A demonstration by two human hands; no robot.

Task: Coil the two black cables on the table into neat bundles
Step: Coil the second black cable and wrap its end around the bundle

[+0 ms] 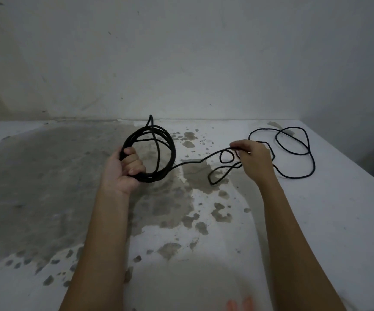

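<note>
My left hand [125, 167] grips a round coil of black cable [170, 151], held upright above the table, with one cable end sticking up at the coil's top. From the coil's bottom a strand runs right to my right hand [254, 158], which pinches the cable between thumb and fingers. Beyond that hand the loose part of the black cable [309, 158] lies in wide loops on the table at the right. Small loops hang just left of and below my right hand. Whether the loose loops belong to one cable or two is unclear.
The table [316, 221] is white with large grey worn patches, mostly at the left and centre. A stained wall [181, 63] rises right behind it. The table's right edge drops off at the far right.
</note>
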